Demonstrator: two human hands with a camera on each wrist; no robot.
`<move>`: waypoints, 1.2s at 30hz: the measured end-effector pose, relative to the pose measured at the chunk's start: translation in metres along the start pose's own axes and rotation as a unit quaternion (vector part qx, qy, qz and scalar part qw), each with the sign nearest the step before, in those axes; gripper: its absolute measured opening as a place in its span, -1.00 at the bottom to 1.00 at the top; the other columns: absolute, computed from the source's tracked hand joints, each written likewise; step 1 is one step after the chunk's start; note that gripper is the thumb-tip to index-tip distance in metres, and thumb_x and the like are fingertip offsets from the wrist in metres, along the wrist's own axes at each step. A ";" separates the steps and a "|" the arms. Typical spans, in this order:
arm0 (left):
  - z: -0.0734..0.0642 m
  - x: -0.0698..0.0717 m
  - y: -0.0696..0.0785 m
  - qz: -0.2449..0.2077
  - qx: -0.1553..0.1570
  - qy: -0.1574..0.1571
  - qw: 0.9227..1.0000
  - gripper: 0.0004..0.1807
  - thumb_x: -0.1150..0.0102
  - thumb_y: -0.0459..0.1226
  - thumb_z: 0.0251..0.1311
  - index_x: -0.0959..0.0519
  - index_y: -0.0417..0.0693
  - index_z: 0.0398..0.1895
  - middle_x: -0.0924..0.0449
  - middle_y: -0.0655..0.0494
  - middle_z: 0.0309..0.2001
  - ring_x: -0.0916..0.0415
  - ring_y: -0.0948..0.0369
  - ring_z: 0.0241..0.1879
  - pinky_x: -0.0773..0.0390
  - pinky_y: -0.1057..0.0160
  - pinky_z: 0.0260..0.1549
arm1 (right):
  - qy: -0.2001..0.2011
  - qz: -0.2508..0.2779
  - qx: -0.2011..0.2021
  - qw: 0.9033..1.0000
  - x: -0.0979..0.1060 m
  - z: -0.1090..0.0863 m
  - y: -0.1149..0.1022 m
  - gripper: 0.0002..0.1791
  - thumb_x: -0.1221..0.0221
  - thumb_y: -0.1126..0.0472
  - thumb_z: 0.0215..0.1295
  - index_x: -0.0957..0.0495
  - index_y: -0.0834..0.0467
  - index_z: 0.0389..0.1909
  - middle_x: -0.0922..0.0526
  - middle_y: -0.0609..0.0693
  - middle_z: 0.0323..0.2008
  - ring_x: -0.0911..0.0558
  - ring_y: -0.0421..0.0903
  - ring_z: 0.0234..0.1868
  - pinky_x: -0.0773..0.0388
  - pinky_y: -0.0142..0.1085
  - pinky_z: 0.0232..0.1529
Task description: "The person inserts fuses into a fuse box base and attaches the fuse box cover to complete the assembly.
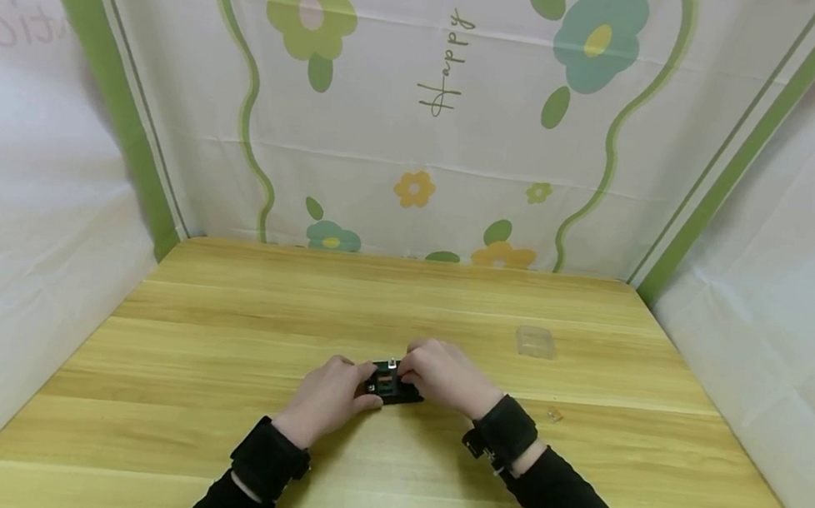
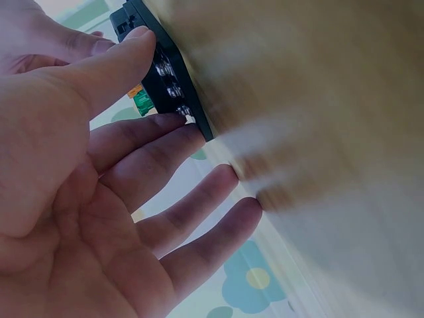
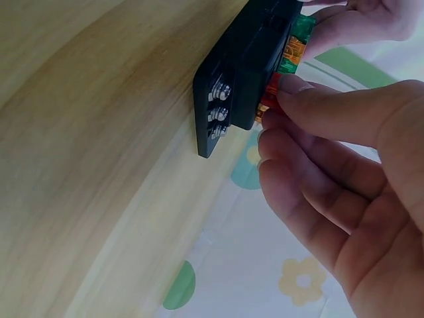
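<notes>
A black fuse block (image 1: pixel 402 393) with metal screw terminals along its edge lies on the wooden table. My left hand (image 1: pixel 331 396) grips its left end, thumb on the near side and fingertips at the far side. Green and orange blade fuses (image 3: pixel 295 50) stand in a row in the block. With thumb and fingertips my right hand (image 1: pixel 450 376) pinches a red blade fuse (image 3: pixel 272 91) at the row's other end. Beside it another orange fuse (image 3: pixel 262 114) shows partly behind the fingers. The red fuse's lower part is hidden in the block.
A clear plastic cover (image 1: pixel 535 342) lies on the table (image 1: pixel 222 292) at the back right. Nearer, right of my right wrist, is a small orange piece (image 1: pixel 554 414). White cloth with printed flowers (image 1: pixel 415 189) hangs behind the table and at both sides.
</notes>
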State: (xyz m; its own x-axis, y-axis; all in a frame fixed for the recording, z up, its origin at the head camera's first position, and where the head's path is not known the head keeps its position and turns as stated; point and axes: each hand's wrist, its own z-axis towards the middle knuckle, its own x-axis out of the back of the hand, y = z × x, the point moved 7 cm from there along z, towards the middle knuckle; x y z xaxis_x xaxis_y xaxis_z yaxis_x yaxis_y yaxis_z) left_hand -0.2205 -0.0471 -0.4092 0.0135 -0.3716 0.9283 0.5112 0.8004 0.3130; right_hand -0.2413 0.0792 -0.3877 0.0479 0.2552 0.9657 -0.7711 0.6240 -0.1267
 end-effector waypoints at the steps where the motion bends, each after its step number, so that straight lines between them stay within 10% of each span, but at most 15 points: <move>1: 0.000 0.000 0.000 0.001 -0.001 0.000 1.000 -0.71 -0.40 -0.07 0.15 -0.63 -0.06 -0.21 -0.62 -0.08 -0.31 -0.56 -0.06 -0.19 -0.55 0.02 -0.38 | 0.001 -0.003 0.003 1.000 0.000 0.000 -0.001 -0.90 -0.36 0.36 0.20 -0.78 0.12 -0.31 -0.60 -0.09 -0.39 -0.61 -0.23 -0.37 -0.54 -0.46 -0.35; 36: 0.001 -0.003 0.000 -0.006 -0.013 0.007 1.000 -0.72 -0.40 -0.07 0.15 -0.63 -0.04 -0.24 -0.61 -0.02 -0.36 -0.56 -0.04 -0.23 -0.51 0.08 -0.40 | -0.012 -0.021 0.006 1.000 -0.001 0.006 -0.006 -0.83 -0.32 0.42 0.21 -0.75 0.11 -0.48 -0.53 -0.12 -0.49 -0.46 -0.29 -0.53 -0.41 -0.50 -0.51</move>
State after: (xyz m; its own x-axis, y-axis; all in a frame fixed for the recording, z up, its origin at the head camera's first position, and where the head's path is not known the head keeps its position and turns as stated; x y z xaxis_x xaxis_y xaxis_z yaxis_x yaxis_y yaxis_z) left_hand -0.2211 -0.0461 -0.4115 0.0189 -0.3868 0.9220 0.5340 0.7835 0.3177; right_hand -0.2408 0.0711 -0.3867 0.0657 0.2111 0.9753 -0.7766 0.6245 -0.0828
